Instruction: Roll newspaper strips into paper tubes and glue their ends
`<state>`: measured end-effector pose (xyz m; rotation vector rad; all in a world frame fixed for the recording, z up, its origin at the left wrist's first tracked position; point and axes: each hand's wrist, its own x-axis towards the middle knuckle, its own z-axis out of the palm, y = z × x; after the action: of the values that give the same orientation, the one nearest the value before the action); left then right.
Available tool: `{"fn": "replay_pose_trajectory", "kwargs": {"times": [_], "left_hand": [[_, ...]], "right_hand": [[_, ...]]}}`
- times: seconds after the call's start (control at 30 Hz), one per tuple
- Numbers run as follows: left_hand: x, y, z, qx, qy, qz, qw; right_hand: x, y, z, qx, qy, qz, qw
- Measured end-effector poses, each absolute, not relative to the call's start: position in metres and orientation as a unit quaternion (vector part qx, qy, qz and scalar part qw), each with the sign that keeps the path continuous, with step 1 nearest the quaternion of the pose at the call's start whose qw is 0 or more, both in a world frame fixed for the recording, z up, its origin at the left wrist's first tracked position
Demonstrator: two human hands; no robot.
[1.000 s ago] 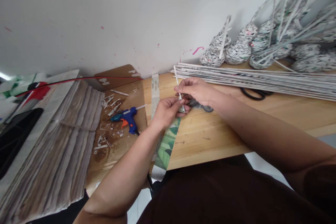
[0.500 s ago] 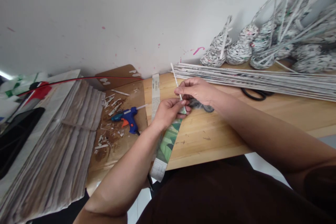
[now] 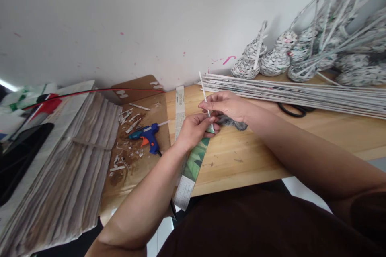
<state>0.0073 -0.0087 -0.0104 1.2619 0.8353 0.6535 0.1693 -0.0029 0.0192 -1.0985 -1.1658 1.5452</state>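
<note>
Paper tube (image 3: 203, 86) — right hand (image 3: 226, 104) pinching its middle, left hand (image 3: 195, 128) gripping its lower end.

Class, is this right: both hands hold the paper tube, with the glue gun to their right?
Not quite: the left hand and right hand hold the paper tube, but the head view shows the glue gun to their left.

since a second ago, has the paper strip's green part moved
Yes, the green part has shifted toward the left hand, its lower end now farther from the table's front edge.
</note>
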Motion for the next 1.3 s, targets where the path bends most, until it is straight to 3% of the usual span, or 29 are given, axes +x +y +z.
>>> {"fn": "replay_pose_trajectory", "kwargs": {"times": [0.17,0.43,0.8,0.97,1.2,1.3], "left_hand": [[0.008,-0.01,-0.007,0.567,0.369,0.276,0.683],[0.008,-0.015,-0.004,0.598,0.385,0.238,0.661],[0.009,-0.019,0.0,0.627,0.374,0.199,0.653],[0.008,-0.016,-0.001,0.607,0.368,0.22,0.669],[0.005,-0.011,0.002,0.545,0.37,0.286,0.696],[0.006,-0.012,0.002,0.528,0.36,0.295,0.71]], "right_hand": [[0.169,-0.005,0.018,-0.474,-0.483,0.604,0.421],[0.176,0.007,0.022,-0.466,-0.464,0.502,0.561],[0.18,0.006,0.029,-0.444,-0.453,0.506,0.584],[0.184,0.004,0.031,-0.437,-0.472,0.532,0.55],[0.183,-0.004,0.026,-0.385,-0.518,0.661,0.384],[0.181,-0.007,0.025,-0.36,-0.524,0.676,0.372]]}}
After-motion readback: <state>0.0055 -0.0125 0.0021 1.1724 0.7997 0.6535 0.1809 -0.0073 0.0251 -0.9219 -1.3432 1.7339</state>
